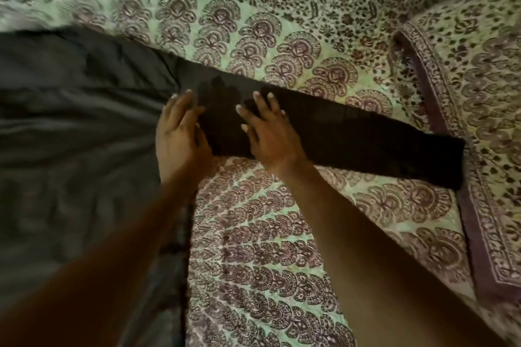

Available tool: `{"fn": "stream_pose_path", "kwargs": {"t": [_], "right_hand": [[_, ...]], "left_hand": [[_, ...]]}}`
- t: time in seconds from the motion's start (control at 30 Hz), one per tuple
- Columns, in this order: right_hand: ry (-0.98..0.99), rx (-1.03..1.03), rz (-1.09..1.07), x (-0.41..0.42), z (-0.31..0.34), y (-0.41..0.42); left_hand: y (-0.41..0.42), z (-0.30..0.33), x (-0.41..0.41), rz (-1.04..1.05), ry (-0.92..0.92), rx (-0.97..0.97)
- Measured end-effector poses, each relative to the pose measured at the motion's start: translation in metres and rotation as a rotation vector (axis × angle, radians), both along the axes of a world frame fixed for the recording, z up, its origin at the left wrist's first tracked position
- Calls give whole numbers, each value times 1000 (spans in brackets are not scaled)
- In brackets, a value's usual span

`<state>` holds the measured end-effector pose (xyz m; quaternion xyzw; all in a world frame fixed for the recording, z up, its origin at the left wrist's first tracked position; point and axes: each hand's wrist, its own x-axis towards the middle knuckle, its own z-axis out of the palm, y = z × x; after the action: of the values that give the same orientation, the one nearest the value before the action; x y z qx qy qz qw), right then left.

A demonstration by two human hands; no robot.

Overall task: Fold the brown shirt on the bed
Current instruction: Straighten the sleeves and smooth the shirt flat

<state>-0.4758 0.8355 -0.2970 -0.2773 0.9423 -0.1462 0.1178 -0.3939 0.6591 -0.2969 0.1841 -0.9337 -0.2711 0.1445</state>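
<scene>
The brown shirt [70, 121] lies spread over the left half of the bed, its body wide and a little creased. One long sleeve [366, 144] stretches flat to the right across the patterned bedspread [282, 234]. My left hand [180, 129] rests flat where the sleeve meets the body, fingers straight. My right hand [267, 129] presses flat on the sleeve just to the right of it, fingers spread. Both hands lie on top of the cloth and neither grips it.
The bedspread is green and cream with a maroon floral print. A pillow [479, 79] in the same print sits at the right, and the sleeve's cuff ends at its edge. The bed's far edge runs along the top.
</scene>
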Motion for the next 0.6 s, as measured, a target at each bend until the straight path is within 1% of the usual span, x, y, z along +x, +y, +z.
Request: {"fn": "stream_pose_path", "kwargs": {"t": [0.07, 0.13, 0.2, 0.23, 0.3, 0.33, 0.4, 0.5, 0.6], "right_hand": [[-3, 39, 0, 3, -8, -12], [-1, 94, -115, 8, -11, -17], [-8, 123, -263, 8, -6, -25], [23, 121, -291, 6, -4, -32], [145, 74, -189, 2, 1, -61], [189, 35, -107, 2, 1, -79], [186, -12, 13, 5, -3, -112], [173, 66, 121, 16, -20, -141], [188, 133, 160, 23, -28, -135]], "left_hand": [[-19, -5, 6, -36, -84, 26], [-33, -6, 14, -93, -153, 137], [-48, -2, 20, -84, -78, 243], [-56, 0, 21, -49, -24, 260], [-81, -1, 22, -22, 14, 179], [-94, -5, 23, -48, -17, 100], [-113, -16, 27, -132, -120, -56], [-126, -27, 44, -220, -204, -205], [-123, -28, 71, -262, -225, -293]]}}
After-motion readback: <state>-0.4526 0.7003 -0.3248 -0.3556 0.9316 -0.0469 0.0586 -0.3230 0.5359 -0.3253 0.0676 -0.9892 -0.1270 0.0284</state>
